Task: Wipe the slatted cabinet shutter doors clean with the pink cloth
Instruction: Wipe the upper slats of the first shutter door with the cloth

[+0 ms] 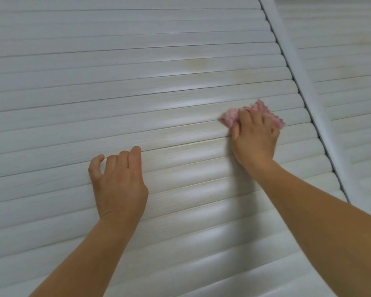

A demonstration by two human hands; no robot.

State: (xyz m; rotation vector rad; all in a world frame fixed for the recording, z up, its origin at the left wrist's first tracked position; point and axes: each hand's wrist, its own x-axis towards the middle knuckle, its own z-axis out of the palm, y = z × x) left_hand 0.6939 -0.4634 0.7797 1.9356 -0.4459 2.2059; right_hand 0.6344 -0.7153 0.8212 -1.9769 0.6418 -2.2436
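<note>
Both hands are up against a white slatted shutter door (137, 86) that fills nearly the whole head view. Her or his right hand (255, 136) has its fingers curled over a bunched pink cloth (263, 113), pressing it onto a slat near the door's right edge; the cloth is pink with white patches and sticks out above and to both sides of the fingers. On the left, the left hand (118, 181) holds nothing: its fingers are bent, their tips hooked at the lip of a slat, with the thumb lifted apart to the left. Both forearms are bare and reach up from the bottom edge.

Horizontal slats run across the door, pale with a faint wood grain and a soft sheen where light falls on them. A yellowish stain (194, 64) sits on a slat above and between the hands. Just right of the cloth, a white vertical frame post (298, 67) runs slantwise down the picture, and beyond it a second slatted door (351, 82) shows a fainter yellowish mark near its top.
</note>
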